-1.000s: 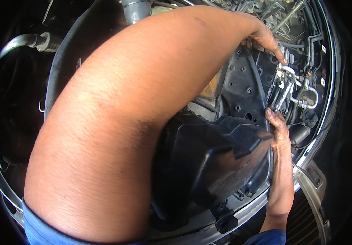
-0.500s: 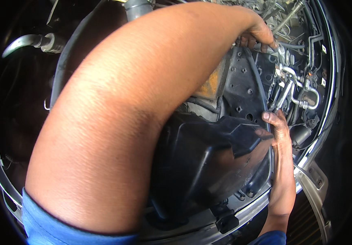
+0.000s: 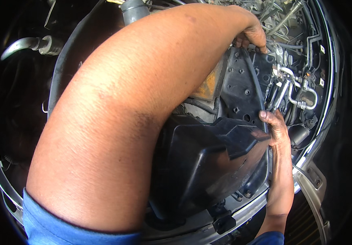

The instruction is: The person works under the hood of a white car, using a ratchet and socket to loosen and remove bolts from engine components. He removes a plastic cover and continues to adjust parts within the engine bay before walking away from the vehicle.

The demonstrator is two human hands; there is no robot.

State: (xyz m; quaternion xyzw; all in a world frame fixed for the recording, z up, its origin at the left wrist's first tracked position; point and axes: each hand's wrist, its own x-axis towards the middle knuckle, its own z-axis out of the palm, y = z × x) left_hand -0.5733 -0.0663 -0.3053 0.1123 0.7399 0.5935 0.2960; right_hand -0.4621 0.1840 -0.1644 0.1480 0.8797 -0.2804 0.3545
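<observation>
My left arm spans the engine bay from the lower left. Its hand (image 3: 253, 36) bends down at the far end of a black plastic panel (image 3: 241, 85) dotted with small holes. The fingers are curled there, and what they hold is hidden. Along the panel's right edge, my right hand (image 3: 275, 127) is closed, its thumb laid over the edge and its fingers out of sight on the far side. Just beyond that thumb lies a ribbed metal tube (image 3: 281, 96). A bulky black plastic housing (image 3: 208, 159) sits left of my right wrist.
Bent silver pipes (image 3: 302, 96) and a dark cylinder (image 3: 299, 134) crowd the right side. A rusty, orange-stained part (image 3: 208, 87) shows under my left forearm. A grey hose (image 3: 134, 12) stands at the back, and a curved metal pipe (image 3: 22, 45) at the far left.
My left hand has drawn back slightly to the left, and its forward finger no longer reaches over the metal fittings. My right hand keeps its place at the panel's edge.
</observation>
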